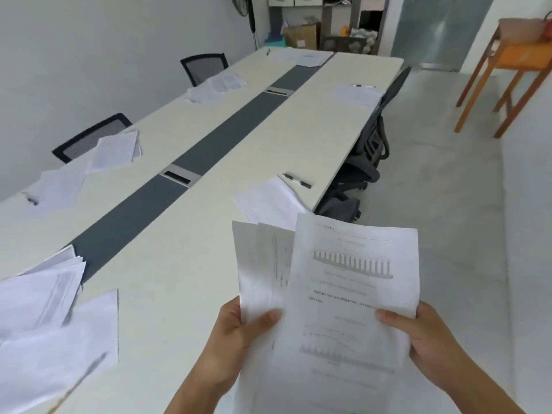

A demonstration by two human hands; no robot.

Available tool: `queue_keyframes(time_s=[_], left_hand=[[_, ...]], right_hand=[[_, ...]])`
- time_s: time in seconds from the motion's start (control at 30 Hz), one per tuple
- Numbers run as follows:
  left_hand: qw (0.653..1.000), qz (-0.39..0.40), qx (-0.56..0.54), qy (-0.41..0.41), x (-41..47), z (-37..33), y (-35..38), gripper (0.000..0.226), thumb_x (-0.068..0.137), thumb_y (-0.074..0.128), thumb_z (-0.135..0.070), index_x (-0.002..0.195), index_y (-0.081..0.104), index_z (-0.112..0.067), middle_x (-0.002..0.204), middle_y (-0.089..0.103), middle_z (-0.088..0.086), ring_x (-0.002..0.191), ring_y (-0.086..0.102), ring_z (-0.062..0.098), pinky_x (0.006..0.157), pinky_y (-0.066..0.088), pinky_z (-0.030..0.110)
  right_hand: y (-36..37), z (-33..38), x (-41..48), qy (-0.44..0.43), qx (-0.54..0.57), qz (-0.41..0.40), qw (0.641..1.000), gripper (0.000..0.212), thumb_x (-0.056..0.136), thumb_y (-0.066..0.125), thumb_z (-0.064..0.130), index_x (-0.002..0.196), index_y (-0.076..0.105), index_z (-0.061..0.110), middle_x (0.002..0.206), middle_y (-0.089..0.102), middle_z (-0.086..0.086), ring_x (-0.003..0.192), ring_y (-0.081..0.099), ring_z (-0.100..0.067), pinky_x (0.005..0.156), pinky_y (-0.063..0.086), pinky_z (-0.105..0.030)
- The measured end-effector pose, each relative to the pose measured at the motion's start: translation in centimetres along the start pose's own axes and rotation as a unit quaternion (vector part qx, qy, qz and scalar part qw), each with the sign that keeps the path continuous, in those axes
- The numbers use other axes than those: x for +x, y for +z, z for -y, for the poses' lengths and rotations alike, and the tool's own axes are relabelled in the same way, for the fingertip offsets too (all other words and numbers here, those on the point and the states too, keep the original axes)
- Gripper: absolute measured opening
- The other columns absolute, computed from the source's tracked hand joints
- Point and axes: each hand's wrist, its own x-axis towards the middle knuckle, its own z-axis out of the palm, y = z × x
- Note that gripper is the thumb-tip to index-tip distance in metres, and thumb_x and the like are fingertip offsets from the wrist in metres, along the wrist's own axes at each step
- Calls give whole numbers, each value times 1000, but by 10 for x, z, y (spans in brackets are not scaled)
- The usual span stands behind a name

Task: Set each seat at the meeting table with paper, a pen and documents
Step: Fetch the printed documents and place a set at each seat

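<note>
We hold the documents (343, 294) above the table's (185, 264) near edge: our left hand (239, 330) pinches the back sheets, our right hand (424, 333) pinches the front sheet's edge.

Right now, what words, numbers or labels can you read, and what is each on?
Nothing reads clearly.
Front sheet: headings and text lines by two bar charts, too blurred.
Sheets behind it: print too blurred.
Papers on the table: print too small.
Cardboard box: pale label, too small.
</note>
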Motion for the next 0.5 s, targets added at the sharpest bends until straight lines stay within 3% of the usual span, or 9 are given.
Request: queue_keyframes(time_s=[0.27, 0.4, 0.5], left_hand=[[995, -90, -36, 15, 49, -38, -95, 26, 85, 69, -19, 103, 70, -1, 105, 72, 23, 97, 69, 40, 81, 56, 46], [981, -183, -67, 9, 52, -44, -146, 21, 88, 57, -12, 101, 71, -3, 104, 72, 23, 95, 70, 40, 82, 56, 48], [965, -243, -101, 2, 46, -43, -174, 21, 86, 57, -12, 98, 73, -5, 103, 73, 22, 90, 71, 37, 77, 57, 46]], right_hand=[[81, 32, 105, -12, -125, -15, 992, 24, 82, 67, -3, 105, 71, 4, 97, 77, -11, 92, 73, -31, 88, 54, -44], [114, 33, 163, -6, -182, -39, 983, 16, 83, 72, 5, 94, 72, 17, 94, 76, -3, 89, 70, -23, 89, 52, -38], [146, 30, 205, 12, -222, -17, 975, 14, 85, 70, 5, 96, 71, 12, 93, 74, -6, 87, 69, -23, 82, 51, -33]])
